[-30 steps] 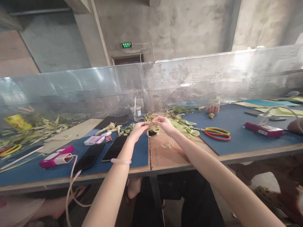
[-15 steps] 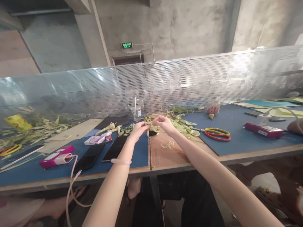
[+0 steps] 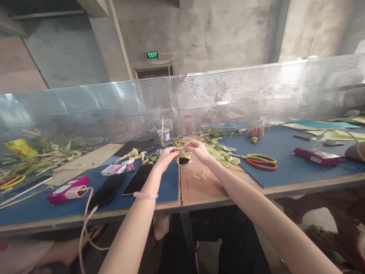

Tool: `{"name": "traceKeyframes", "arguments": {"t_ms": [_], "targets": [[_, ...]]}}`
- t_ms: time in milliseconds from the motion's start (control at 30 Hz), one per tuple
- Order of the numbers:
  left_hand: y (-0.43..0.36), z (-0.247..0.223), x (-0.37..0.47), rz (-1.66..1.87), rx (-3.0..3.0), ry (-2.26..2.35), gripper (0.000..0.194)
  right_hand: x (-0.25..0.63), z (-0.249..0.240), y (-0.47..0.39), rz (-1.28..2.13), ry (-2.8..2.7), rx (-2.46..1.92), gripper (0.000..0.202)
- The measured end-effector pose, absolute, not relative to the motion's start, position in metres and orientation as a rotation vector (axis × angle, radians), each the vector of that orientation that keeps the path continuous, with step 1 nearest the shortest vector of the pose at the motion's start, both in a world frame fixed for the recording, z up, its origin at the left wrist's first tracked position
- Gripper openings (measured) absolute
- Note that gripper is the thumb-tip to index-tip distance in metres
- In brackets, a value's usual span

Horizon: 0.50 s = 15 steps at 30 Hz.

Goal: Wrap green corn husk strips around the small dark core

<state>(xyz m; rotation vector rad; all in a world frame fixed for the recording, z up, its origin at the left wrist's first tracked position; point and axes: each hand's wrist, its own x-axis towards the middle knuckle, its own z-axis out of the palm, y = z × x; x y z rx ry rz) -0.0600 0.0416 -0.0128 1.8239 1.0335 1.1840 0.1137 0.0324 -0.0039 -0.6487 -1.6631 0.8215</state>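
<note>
My left hand (image 3: pixel 168 156) and my right hand (image 3: pixel 197 149) meet over the middle of the table, fingers pinched on a thin pale green leaf strip (image 3: pixel 181 148) between them. Just below the fingertips is a small dark round thing (image 3: pixel 184 161) with pale strips around it. Behind and right of my right hand lies a heap of pale green husk-like leaves (image 3: pixel 225 155). A curled pale strip (image 3: pixel 202 174) rests on the brown board (image 3: pixel 196 188). Left of my left hand sits a cluster of dark green knotted pieces (image 3: pixel 152 157).
Scissors (image 3: pixel 261 161) lie right of the leaves, with a jar (image 3: pixel 256 128) behind. Phones (image 3: pixel 108 189), a pink power bank (image 3: pixel 67 189) and a small box (image 3: pixel 113 169) are on the left. A perforated metal screen (image 3: pixel 199 102) runs behind. Another person's hand (image 3: pixel 356 152) shows far right.
My hands stay almost in place, still pinched together. The dark round thing under my fingers shows a little more than before.
</note>
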Motion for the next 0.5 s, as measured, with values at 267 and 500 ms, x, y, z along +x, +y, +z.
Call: {"name": "traceKeyframes", "arguments": {"t_ms": [267,500], "targets": [[0.0401,-0.0131,-0.0588,1.155,1.886,1.014,0.019,0.1133,-0.0066,0.0372,0.736,-1.724,-0.717,0.016],[0.0396,-0.0138,-0.0601,1.13,1.957,1.011,0.019,0.1109,-0.0066,0.0335,0.652,-1.819,-0.78,0.017]]}}
